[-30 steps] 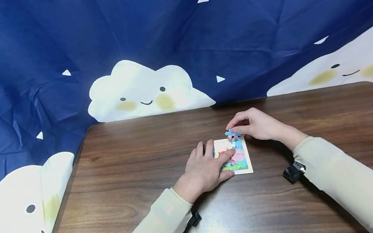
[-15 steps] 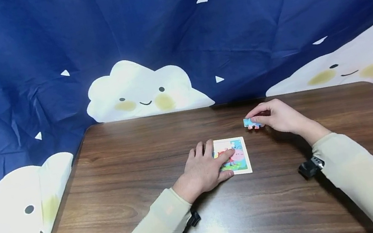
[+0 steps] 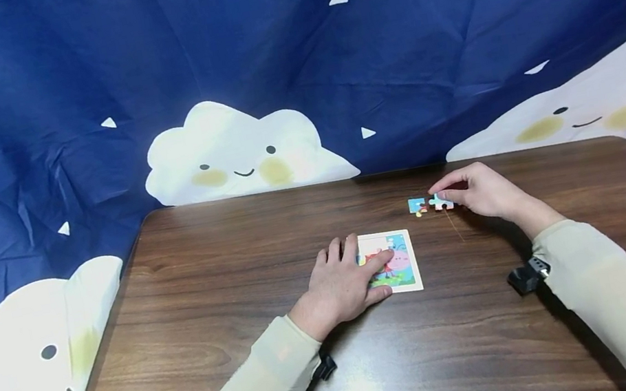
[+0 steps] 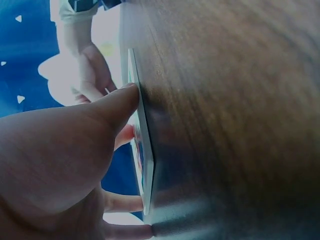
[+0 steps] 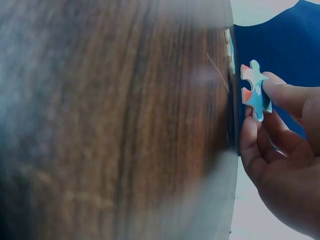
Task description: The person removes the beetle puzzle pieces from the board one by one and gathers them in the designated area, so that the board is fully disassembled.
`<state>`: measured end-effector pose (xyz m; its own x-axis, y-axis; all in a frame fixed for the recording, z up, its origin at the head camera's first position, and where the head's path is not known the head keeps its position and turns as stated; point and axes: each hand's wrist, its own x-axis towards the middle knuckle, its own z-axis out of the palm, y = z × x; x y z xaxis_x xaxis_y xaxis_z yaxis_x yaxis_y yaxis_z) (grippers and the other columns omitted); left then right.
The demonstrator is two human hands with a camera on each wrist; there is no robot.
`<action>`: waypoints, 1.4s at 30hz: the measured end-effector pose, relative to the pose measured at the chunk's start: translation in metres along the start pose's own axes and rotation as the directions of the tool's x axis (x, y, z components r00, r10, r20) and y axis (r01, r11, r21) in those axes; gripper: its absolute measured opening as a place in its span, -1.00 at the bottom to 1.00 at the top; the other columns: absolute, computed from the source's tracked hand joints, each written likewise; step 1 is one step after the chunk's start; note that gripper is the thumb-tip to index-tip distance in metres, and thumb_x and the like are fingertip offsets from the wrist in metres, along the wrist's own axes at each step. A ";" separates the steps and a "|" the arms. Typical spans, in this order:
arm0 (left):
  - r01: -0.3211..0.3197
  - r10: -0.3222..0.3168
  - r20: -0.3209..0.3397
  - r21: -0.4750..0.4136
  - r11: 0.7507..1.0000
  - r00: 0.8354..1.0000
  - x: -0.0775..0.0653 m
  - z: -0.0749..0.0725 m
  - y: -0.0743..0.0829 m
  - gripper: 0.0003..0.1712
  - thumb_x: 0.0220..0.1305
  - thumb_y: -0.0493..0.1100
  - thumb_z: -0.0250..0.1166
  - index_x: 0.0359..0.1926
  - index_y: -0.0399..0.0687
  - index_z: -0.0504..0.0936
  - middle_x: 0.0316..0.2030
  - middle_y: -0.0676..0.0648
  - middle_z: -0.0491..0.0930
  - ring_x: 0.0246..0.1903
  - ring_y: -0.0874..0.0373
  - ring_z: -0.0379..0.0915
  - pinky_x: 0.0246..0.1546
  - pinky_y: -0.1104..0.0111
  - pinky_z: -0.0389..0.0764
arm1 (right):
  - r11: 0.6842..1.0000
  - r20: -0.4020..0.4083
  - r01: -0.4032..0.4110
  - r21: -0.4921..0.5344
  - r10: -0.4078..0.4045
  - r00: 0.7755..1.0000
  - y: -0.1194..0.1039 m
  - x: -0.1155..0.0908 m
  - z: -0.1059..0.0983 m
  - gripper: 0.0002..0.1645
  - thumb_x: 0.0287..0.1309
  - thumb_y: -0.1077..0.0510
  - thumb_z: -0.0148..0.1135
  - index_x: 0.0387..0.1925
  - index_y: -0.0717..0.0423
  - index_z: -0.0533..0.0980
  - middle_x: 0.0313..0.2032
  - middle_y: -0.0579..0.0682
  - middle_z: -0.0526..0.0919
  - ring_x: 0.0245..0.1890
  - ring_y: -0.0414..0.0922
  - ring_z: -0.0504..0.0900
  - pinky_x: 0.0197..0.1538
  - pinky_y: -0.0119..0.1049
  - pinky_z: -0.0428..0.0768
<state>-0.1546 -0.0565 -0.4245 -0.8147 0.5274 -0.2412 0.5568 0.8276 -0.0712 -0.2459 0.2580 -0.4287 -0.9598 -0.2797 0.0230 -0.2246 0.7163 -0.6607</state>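
Note:
My left hand (image 3: pixel 337 283) lies over the left side of a small framed jigsaw puzzle (image 3: pixel 409 276) with a pink cartoon pig, its fingers spread. In the left wrist view the thumb (image 4: pixel 122 102) touches the frame's edge. Part of the picture is hidden under that hand. Further right and back, my right hand (image 3: pixel 485 193) pinches a blue and pink jigsaw piece (image 5: pixel 256 92) between thumb and fingers. Just left of it, a second jigsaw piece (image 3: pixel 418 206), blue with red and yellow, lies on the table.
The brown wooden table (image 3: pixel 205 263) runs back to a dark blue cloth (image 3: pixel 284 33) printed with white clouds. A thin light line (image 3: pixel 455 226) shows on the wood below the held piece. Black cameras sit at both wrists.
My right hand has moved from the puzzle's top edge rightward across the table, with a jigsaw piece between its fingers. A separate piece now shows beside it. My left hand stays put.

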 end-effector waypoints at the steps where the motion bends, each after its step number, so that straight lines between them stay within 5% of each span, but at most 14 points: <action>1: 0.000 0.000 0.000 -0.001 1.000 1.000 0.000 0.000 0.000 -0.26 0.56 0.49 0.00 0.67 0.71 0.12 0.61 -0.21 0.16 0.55 -0.25 0.20 0.48 -0.05 0.39 | 1.000 -0.004 0.002 -0.013 -0.002 1.000 0.001 0.001 0.000 -0.78 0.45 0.26 0.33 0.00 0.21 0.80 -0.03 0.20 0.84 -0.14 -0.15 0.63 -0.12 -0.54 0.47; 5: -0.001 0.001 -0.004 -0.004 1.000 1.000 -0.001 0.001 0.000 -0.26 0.57 0.49 0.01 0.67 0.71 0.13 0.61 -0.21 0.16 0.55 -0.25 0.20 0.49 -0.06 0.38 | 0.999 -0.008 0.003 -0.052 -0.004 1.000 0.006 0.004 0.003 -0.79 0.45 0.27 0.33 -0.02 0.22 0.80 -0.04 0.19 0.85 -0.02 -0.06 0.65 0.01 -0.51 0.46; 14: -0.006 0.005 0.008 0.003 1.000 1.000 -0.001 0.003 0.001 -0.29 0.57 0.48 -0.01 0.65 0.78 0.12 0.63 -0.21 0.14 0.57 -0.25 0.19 0.51 -0.06 0.37 | 0.998 0.004 -0.013 -0.053 0.013 1.000 0.009 0.007 0.007 -0.79 0.41 0.31 0.31 -0.04 0.31 0.77 -0.25 0.13 0.85 -0.30 -0.23 0.62 -0.07 -0.45 0.48; 23: -0.007 0.007 -0.004 0.003 1.000 1.000 -0.002 0.003 0.001 -0.30 0.57 0.48 0.01 0.64 0.80 0.14 0.63 -0.22 0.16 0.57 -0.26 0.22 0.50 -0.07 0.39 | 0.998 -0.018 -0.024 -0.059 0.023 1.000 0.009 0.005 0.006 -0.73 0.49 0.24 0.29 0.07 0.28 0.74 0.04 0.30 0.79 -0.09 -0.02 0.67 0.07 -0.15 0.57; 29: -0.011 0.011 -0.016 -0.008 1.000 1.000 -0.002 0.003 0.001 -0.31 0.55 0.48 0.03 0.62 0.79 0.17 0.62 -0.24 0.18 0.56 -0.26 0.22 0.49 -0.07 0.40 | 0.999 -0.072 0.026 -0.036 -0.029 0.997 -0.006 -0.005 0.008 -0.75 0.50 0.23 0.29 0.05 0.22 0.75 -0.07 0.22 0.79 -0.22 -0.08 0.62 -0.09 -0.34 0.52; 37: 0.003 -0.003 0.002 0.016 1.000 1.000 -0.001 0.002 0.000 -0.32 0.57 0.49 -0.01 0.62 0.82 0.15 0.63 -0.24 0.14 0.58 -0.27 0.19 0.52 -0.07 0.38 | 0.990 0.043 0.144 0.013 -0.144 0.989 -0.038 -0.009 0.028 -0.83 0.44 0.21 0.39 -0.03 0.11 0.79 -0.04 0.07 0.84 -0.06 -0.08 0.67 0.05 -0.32 0.58; 42: -0.001 0.001 0.008 0.013 1.000 1.000 0.001 0.002 0.001 -0.33 0.57 0.49 0.00 0.61 0.83 0.15 0.63 -0.24 0.13 0.58 -0.28 0.18 0.52 -0.06 0.37 | 0.981 0.126 0.190 0.041 -0.194 0.973 -0.048 -0.009 0.040 -0.82 0.43 0.26 0.36 -0.05 0.06 0.80 -0.15 -0.04 0.80 -0.20 -0.15 0.59 -0.09 -0.34 0.54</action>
<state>-0.1541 -0.0559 -0.4271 -0.8127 0.5269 -0.2489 0.5600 0.8243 -0.0835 -0.2197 0.2005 -0.4276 -0.8691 -0.4914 0.0564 -0.3959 0.6228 -0.6748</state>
